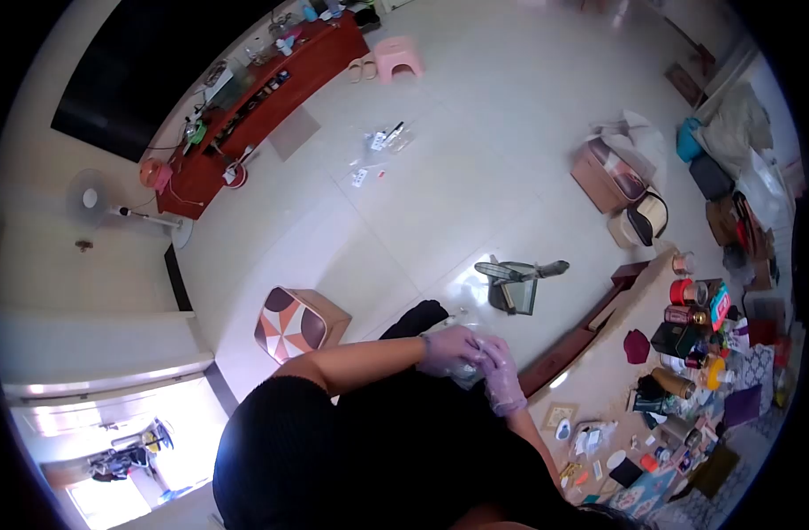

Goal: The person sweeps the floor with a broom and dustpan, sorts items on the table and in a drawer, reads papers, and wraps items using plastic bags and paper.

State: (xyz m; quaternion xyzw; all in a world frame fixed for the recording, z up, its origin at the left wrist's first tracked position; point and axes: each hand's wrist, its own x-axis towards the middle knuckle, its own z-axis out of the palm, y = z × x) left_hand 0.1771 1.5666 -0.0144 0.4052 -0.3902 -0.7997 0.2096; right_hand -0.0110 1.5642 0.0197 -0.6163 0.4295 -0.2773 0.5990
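My left hand and my right hand meet in front of my black clothing, both in thin, pinkish see-through gloves. Their fingers are bent and pressed together, touching one another. Some crumpled clear, shiny material shows just below the fingers; I cannot make out exactly what it is or how each hand grips it. Beyond my left hand lies a dark black shape, partly covered by my forearm. A dustpan with a brush handle across it rests on the floor ahead of my hands.
A patterned box stool stands to the left. On the right is a long table crowded with jars and small items. Plastic scraps lie on the tiles. Further off are a pink stool, a red cabinet and a fan.
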